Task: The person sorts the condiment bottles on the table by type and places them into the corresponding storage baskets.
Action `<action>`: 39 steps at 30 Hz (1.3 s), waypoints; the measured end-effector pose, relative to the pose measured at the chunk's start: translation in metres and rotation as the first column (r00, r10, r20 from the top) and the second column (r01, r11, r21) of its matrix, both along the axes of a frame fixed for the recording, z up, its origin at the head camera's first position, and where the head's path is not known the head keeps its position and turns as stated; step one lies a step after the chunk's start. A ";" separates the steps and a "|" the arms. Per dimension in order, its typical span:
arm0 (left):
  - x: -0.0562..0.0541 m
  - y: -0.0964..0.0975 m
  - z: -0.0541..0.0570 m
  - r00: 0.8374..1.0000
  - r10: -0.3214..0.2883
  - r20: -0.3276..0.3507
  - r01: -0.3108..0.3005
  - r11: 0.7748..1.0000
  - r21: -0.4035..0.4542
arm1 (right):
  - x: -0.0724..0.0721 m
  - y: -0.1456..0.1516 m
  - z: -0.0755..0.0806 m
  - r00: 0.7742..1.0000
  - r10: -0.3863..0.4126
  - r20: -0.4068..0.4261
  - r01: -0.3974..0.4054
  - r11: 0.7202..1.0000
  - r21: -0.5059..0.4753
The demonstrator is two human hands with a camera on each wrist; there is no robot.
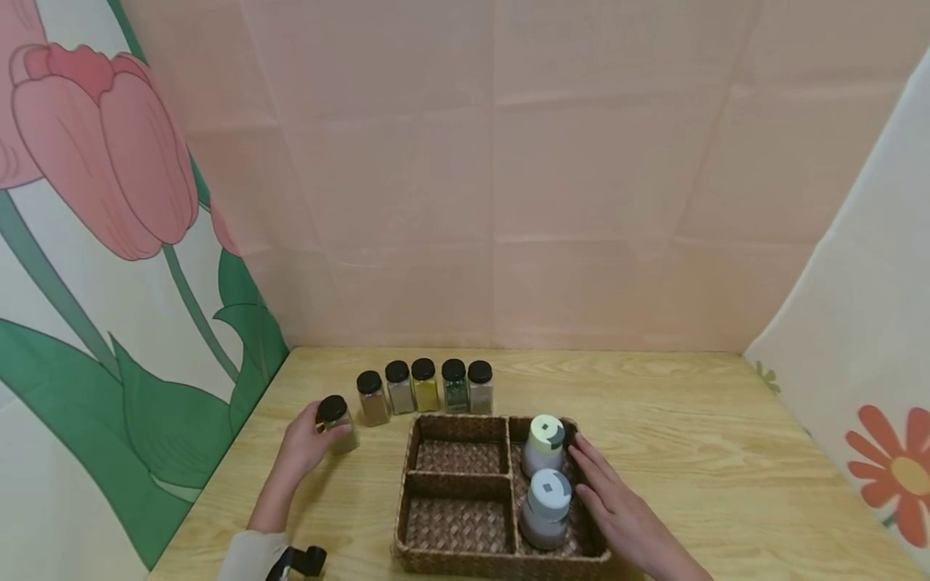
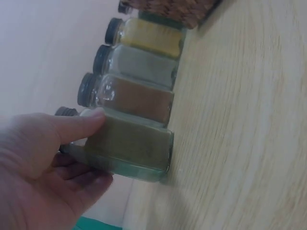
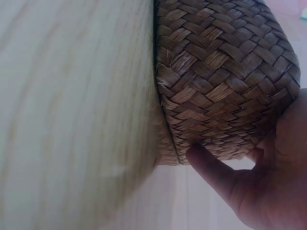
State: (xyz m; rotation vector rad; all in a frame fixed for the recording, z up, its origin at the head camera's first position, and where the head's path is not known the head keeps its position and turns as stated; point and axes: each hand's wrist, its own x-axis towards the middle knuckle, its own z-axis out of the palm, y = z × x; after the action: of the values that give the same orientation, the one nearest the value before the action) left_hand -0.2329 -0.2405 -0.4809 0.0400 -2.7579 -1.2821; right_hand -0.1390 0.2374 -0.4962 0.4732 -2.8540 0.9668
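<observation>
Sleeve (image 1: pixel 243 557), pale, with black strap (image 1: pixel 305 561) at the left wrist. Woven basket (image 1: pixel 494 565), brown, set on a wood-grain table (image 1: pixel 712 436); divided into two left compartments, front and back, and one long right compartment. Right hand (image 1: pixel 617 508): laid along the basket's right side, fingers extended near the rim, thumb pressed against the outer wall. Nearer bottle (image 1: pixel 546 508), pale blue cap, and farther bottle (image 1: pixel 545 444), pale yellow-green cap: both stood in the right compartment, one behind the other.

Left hand (image 1: pixel 308 444): closed narrowly about one jar (image 2: pixel 134 143), which is gripped between thumb and fingers. Jar: clear glass, black lid, olive-brown contents; held left of the basket, just beside the end of the row. Whether its base is touching the table cannot be told.

Beyond, five black-lidded jars are ranged upright: brown (image 1: pixel 374 407), grey (image 1: pixel 400 395), yellow (image 1: pixel 425 395), green (image 1: pixel 456 395), pale grey (image 1: pixel 481 395). Behind: pink cloth (image 1: pixel 494 177), flanked by tulip panel (image 1: pixel 102 153) at left and flower-printed panel (image 1: pixel 908 476) at right.
</observation>
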 end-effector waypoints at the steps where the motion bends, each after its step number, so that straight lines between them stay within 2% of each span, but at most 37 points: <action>1: 0.000 0.000 0.000 1.000 0.001 -0.009 -0.001 1.000 0.002 | 0.000 0.000 0.000 1.000 0.002 0.003 -0.002 1.000 -0.004; 7: 0.002 0.003 0.005 0.999 0.019 -0.044 -0.018 0.999 0.032 | -0.001 0.000 0.002 1.000 0.003 0.031 -0.003 1.000 -0.016; 16: 0.006 0.011 0.022 0.999 0.017 -0.051 -0.014 0.999 0.050 | -0.001 0.000 0.002 1.000 -0.001 0.021 0.001 1.000 -0.021; 20: 0.008 0.014 0.028 0.999 0.007 -0.041 -0.005 0.999 0.052 | -0.001 0.000 0.002 0.999 0.003 0.037 -0.002 0.999 -0.033; 28: 0.013 0.025 0.038 0.997 -0.017 -0.072 0.022 0.997 0.071 | -0.001 0.000 0.002 0.999 0.006 0.033 -0.005 1.000 -0.021; 39: 0.022 0.039 0.051 0.997 -0.025 -0.078 0.034 0.994 0.108 | -0.003 0.000 0.005 0.993 0.007 0.114 -0.004 1.000 -0.029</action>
State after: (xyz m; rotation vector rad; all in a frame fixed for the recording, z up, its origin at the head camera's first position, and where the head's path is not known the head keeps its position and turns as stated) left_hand -0.2112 -0.2011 -0.4296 -0.0410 -2.6323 -1.4100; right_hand -0.1421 0.2376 -0.4915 0.4373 -2.9361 1.0674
